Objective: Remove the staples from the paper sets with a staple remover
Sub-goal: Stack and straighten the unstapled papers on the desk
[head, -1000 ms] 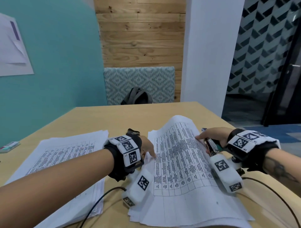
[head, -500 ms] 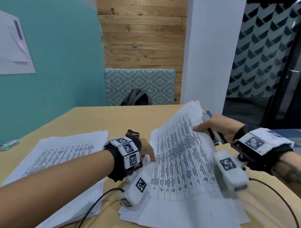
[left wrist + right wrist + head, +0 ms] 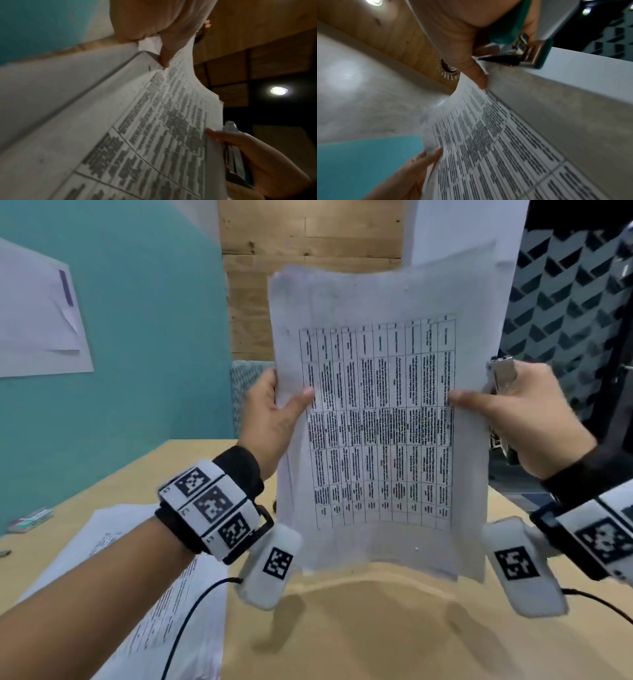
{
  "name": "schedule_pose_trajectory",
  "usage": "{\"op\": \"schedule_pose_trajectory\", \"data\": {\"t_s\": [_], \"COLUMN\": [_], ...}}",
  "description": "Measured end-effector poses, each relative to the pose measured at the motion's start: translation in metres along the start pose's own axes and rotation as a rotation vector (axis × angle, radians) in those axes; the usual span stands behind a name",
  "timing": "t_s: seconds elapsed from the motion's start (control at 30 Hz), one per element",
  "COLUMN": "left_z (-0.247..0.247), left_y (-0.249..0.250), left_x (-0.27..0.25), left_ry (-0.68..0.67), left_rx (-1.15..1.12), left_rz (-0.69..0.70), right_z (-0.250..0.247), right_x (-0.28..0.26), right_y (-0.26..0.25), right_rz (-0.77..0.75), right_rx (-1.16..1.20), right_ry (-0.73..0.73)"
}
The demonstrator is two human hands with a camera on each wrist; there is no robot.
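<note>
Upright between the two hands hangs the white printed paper set with a black-ruled table (image 3: 376,422), lifted clear of the light wooden table (image 3: 359,628), its lower edge just above the tabletop. The left hand (image 3: 270,412) pinches the set's left edge, thumb (image 3: 301,398) laid across the printed face and the other fingers behind the sheets. The right hand (image 3: 524,419) pinches the right edge the same way, thumb forward on the print. Tucked under the right hand's curled fingers, just behind the paper's edge, is the teal and chrome metal staple remover (image 3: 527,44); its jaws look closed and grip nothing.

No staple shows in any view, so whether this set is already freed cannot be told. The step looks like squaring or inspecting the sheets. Next, I judge, the set needs either tapping down and laying aside, or turning to find the stapled corner, with the left hand pinning it while the right brings the remover's tip in.

Outward from the left fingers, a second stack of printed white sheets (image 3: 113,563) lies flat on the table.
</note>
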State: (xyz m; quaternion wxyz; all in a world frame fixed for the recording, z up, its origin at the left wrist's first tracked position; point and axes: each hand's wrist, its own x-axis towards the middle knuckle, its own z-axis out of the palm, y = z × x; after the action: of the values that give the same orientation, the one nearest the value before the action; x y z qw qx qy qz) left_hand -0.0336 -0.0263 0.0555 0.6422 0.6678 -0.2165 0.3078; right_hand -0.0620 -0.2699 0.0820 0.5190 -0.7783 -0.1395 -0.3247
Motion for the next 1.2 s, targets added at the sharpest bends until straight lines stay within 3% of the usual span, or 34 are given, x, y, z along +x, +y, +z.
{"op": "schedule_pose_trajectory", "data": {"t_s": [0.07, 0.13, 0.37, 0.63, 0.8, 1.0, 1.2], "left_z": [0.009, 0.013, 0.018, 0.023, 0.019, 0.020, 0.023], "left_y": [0.026, 0.037, 0.006, -0.025, -0.010, 0.040, 0.056], "left_x": [-0.003, -0.010, -0.055, -0.070, -0.055, 0.002, 0.017], "left_ry": [0.077, 0.102, -0.020, 0.029, 0.040, 0.112, 0.141], "left_rx": [0.072, 0.108, -0.095, -0.168, -0.165, -0.091, -0.100], "left_rz": [0.187, 0.241, -0.181, -0.197, -0.118, 0.077, 0.161], "right_z": [-0.001, -0.003, -0.003, 0.007, 0.000, 0.000, -0.003], "right_x": [-0.005, -0.012, -0.048, -0.073, -0.061, -0.065, -0.072], "right_y": [-0.004, -0.004, 0.040, 0.053, 0.060, 0.074, 0.064], "right_rz": [-0.077, -0.108, 0.208, 0.357, 0.311, 0.283, 0.234], "right_rx": [-0.073, -0.092, 0.033, 0.230, 0.158, 0.114, 0.020], "right_ry": [0.096, 0.173, 0.001, -0.111, -0.044, 0.009, -0.022]}}
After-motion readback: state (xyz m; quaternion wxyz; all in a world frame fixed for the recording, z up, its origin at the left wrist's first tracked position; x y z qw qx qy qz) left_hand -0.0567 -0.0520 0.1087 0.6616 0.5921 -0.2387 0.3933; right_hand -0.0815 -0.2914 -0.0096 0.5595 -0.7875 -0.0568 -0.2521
